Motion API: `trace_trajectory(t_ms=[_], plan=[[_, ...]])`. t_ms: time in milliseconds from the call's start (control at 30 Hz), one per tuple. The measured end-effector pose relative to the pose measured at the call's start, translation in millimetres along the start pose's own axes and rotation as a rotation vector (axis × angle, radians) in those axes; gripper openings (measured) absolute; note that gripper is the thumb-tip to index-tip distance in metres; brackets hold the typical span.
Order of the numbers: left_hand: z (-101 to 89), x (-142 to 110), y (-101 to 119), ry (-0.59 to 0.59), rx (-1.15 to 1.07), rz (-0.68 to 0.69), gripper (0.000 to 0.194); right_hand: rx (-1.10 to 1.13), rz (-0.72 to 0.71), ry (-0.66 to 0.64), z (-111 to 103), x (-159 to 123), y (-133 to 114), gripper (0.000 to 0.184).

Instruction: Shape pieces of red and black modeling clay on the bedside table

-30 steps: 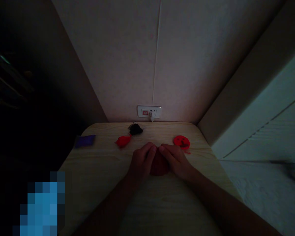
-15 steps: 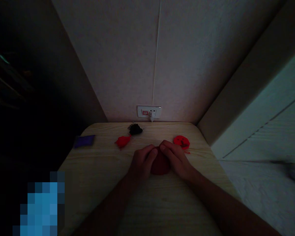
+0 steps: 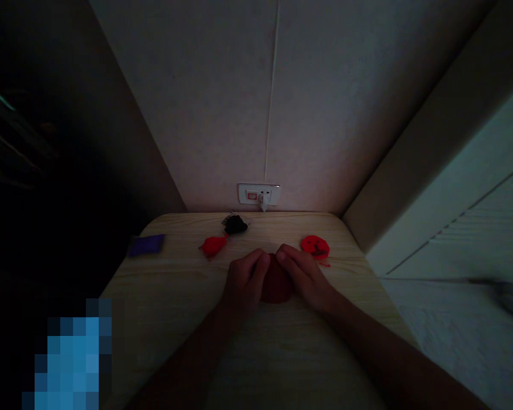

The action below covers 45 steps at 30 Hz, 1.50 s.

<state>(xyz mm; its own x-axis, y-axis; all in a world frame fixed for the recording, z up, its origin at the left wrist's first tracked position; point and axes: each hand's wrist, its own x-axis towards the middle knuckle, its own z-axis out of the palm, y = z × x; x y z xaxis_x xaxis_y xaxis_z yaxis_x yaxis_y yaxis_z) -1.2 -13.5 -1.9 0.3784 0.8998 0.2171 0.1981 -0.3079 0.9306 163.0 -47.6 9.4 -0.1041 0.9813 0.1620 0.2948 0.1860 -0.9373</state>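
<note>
A dark red, soft-looking rounded piece is between my hands over the middle of the wooden table; its exact kind I cannot make out. My left hand is closed on its upper left edge, thumb along the top. On the upper right edge, my right hand pinches it with thumb and fingers. Just beyond my right hand lies a flat bright red disc with dark face-like marks and a thin red strand below it. A red lump and a black bundle lie further off to the left.
A purple packet sits by the table's left edge. Against the wall behind is a socket plate with a plug in it. A pale cabinet stands at the right. The left side is very dark, with a pixelated blue patch low down.
My left hand has shifted very slightly left, and its thumb sits a little higher on the dark red piece. The other things lie as before.
</note>
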Motion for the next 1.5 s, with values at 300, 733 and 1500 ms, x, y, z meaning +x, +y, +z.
trace_trajectory(t_ms=[300,733,1500], plan=[[1.3,0,1,0.005,-0.011,0.009,0.035,-0.026,-0.012,0.009,0,0,3,0.044],[2.2,3,0,0.019,0.019,-0.042,0.039,-0.009,0.011,0.032,1,2,6,0.042],[4.4,5,-4,0.142,-0.211,-0.182,0.05,-0.049,-0.001,-0.001,-1,0,5,0.053]])
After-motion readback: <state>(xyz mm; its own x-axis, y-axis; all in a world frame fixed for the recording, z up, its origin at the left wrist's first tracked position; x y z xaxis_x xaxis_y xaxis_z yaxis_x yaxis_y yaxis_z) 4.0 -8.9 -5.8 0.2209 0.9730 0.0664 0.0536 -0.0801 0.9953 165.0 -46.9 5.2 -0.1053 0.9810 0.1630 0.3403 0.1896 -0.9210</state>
